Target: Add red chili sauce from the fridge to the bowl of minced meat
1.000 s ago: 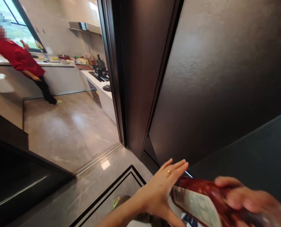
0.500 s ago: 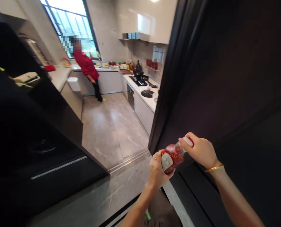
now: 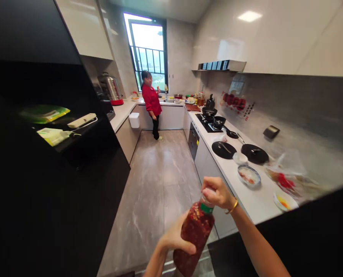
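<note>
I hold a clear bottle of red chilli sauce (image 3: 195, 234) upright in front of me, low in the middle of the head view. My left hand (image 3: 174, 238) wraps round its body from the left. My right hand (image 3: 216, 192), with a gold bangle at the wrist, is closed over the cap above a green neck ring. The cap itself is hidden under the fingers.
A white counter (image 3: 240, 188) runs along the right with bowls (image 3: 248, 175), black lids (image 3: 225, 149), a hob with pans (image 3: 212, 120) and a plastic bag (image 3: 289, 173). A person in red (image 3: 152, 104) stands at the far window counter. A dark cabinet (image 3: 59, 184) fills the left.
The view has swung from the dark doorway into the kitchen. The bottle has come upright, and both hands stay on it, the right still on the cap.
</note>
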Tool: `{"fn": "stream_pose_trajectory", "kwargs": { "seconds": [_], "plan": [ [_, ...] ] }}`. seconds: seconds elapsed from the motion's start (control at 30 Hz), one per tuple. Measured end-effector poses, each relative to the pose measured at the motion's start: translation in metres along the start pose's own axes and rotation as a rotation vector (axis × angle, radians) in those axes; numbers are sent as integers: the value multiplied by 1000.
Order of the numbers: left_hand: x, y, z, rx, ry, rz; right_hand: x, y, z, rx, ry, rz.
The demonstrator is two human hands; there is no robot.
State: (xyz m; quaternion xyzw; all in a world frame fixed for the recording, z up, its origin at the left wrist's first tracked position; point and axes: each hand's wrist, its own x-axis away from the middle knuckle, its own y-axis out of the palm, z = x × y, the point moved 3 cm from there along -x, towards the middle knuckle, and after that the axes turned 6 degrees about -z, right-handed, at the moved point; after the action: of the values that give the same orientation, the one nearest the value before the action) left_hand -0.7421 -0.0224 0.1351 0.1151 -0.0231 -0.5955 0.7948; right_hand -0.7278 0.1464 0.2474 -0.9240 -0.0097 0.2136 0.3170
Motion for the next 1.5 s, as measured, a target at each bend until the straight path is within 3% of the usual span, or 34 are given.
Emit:
{"fn": "stream_pose_trajectory", "kwargs": {
  "seconds": [0.1, 0.2, 0.27, 0.33, 0.4, 0.5, 0.6, 0.73, 0.8, 0.87, 0.93, 1.03, 1.17, 1.33, 1.5],
  "plan": [
    [-30, -79, 30, 119, 12, -35, -109, -15, 16, -66, -244, -264],
    [-56, -165, 53, 36, 46, 86, -204, -27, 37, 1, -367, -510],
    [-79, -228, 67, -99, 54, 234, -265, -33, 64, 93, -347, -531],
    [-110, -291, 80, -248, 16, 352, -326, -40, 103, 252, -227, -430],
    [-151, -352, 93, -365, -44, 403, -384, -50, 151, 429, -62, -334],
    [-226, -436, 110, -443, -96, 380, -458, -74, 225, 501, 113, -361],
    [-308, -512, 120, -430, -98, 280, -516, -112, 291, 331, 170, -411],
    [-419, -611, 119, -343, -83, 120, -583, -170, 378, 108, 136, -381],
    [-475, -660, 116, -316, -81, 73, -622, -196, 431, 28, 129, -340],
    [-528, -709, 116, -308, -87, 77, -669, -217, 490, -107, 147, -216],
    [-577, -758, 121, -315, -94, 147, -724, -229, 553, -315, 185, -39],
    [-639, -831, 139, -348, -70, 324, -815, -228, 644, -619, 232, 187],
    [-712, -938, 160, -433, -37, 550, -938, -209, 749, -829, 273, 306],
    [-811, -1092, 166, -613, -52, 750, -1074, -206, 879, -750, 372, 390],
    [-925, -1240, 177, -738, -47, 874, -1179, -235, 1012, -567, 473, 494]
  ]
}}
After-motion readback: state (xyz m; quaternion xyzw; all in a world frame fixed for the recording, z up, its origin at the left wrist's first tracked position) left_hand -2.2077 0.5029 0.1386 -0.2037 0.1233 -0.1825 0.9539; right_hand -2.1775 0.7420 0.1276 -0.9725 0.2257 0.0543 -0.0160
